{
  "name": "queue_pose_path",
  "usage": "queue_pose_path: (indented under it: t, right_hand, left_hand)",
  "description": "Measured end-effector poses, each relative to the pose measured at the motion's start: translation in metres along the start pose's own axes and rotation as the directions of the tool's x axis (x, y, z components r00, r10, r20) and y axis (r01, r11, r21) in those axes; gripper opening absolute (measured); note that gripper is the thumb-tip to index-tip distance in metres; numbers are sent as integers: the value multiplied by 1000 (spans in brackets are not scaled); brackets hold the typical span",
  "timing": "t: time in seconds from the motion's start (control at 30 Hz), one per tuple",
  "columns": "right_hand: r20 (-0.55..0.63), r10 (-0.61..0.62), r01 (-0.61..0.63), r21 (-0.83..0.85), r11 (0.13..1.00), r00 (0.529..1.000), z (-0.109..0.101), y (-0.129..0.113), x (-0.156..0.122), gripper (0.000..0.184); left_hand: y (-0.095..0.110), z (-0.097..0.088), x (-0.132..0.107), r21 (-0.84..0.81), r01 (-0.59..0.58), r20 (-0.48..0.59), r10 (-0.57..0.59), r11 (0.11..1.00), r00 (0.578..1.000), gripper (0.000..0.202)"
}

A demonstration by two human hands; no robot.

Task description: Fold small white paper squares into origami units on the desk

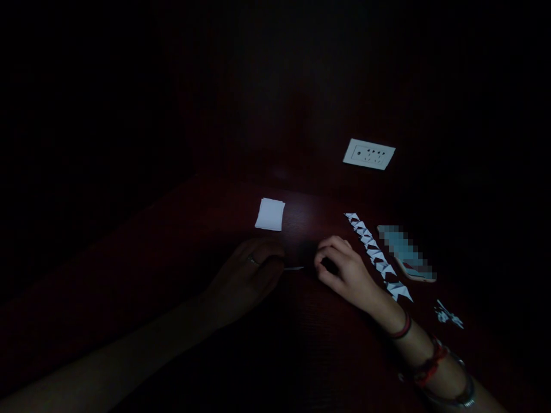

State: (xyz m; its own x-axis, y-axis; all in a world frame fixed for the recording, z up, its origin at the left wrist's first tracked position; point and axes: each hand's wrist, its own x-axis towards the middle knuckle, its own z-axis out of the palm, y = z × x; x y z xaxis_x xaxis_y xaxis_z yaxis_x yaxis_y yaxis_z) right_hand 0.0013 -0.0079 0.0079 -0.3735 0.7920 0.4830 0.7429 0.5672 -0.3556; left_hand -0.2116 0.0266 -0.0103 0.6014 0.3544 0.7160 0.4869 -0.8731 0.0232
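Though apart, both hands point(253, 268) point(344, 272) curled.

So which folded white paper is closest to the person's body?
The last folded paper, at the bottom end of the slanting row; the others line up behind it, farther away.

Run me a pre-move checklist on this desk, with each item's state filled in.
1. Paper piece at the left hand: ok, its edge shows by the fingertips.
2. Left hand's grip on it: cannot tell, too dark.
3. Right hand free: cannot tell; fingers curled, no paper visible in them.
4. Stack of white sheets uncovered: ok, beyond the left hand.
5. Phone off the folded pieces: ok, beside them.
6. Lighting: not ok, mostly dark.
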Motion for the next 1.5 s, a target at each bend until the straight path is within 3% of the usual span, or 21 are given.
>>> queue_pose_path:
  t: [0.2,0.43,0.83,0.97,1.23,1.5]
  right_hand:
    - [4,9,-10,147,989,1000,7,-11,-1,10]
    - [-105,71,-56,140,989,992,8,-16,-2,7]
    - [-85,87,-73,155,985,993,14,-15,-1,9]
    - [-65,52,-48,70,996,996,16,-16,-3,10]
    - [-101,-44,29,-137,990,994,22,-30,-5,10]
    - [-141,-99,75,-167,983,985,25,-33,-5,12]
  left_hand:
    - [1,-1,0,-27,43,-11,-43,999,999,15]
    - [0,1,0,-5,85,54,-84,996,995,12]
    - [2,0,0,-67,125,74,-121,990,990,11]
    - [2,1,0,-87,132,100,-123,987,987,15]
    - [6,-1,1,-130,38,69,-29,991,997,14]
    - [5,0,1,-154,50,62,-41,987,997,13]
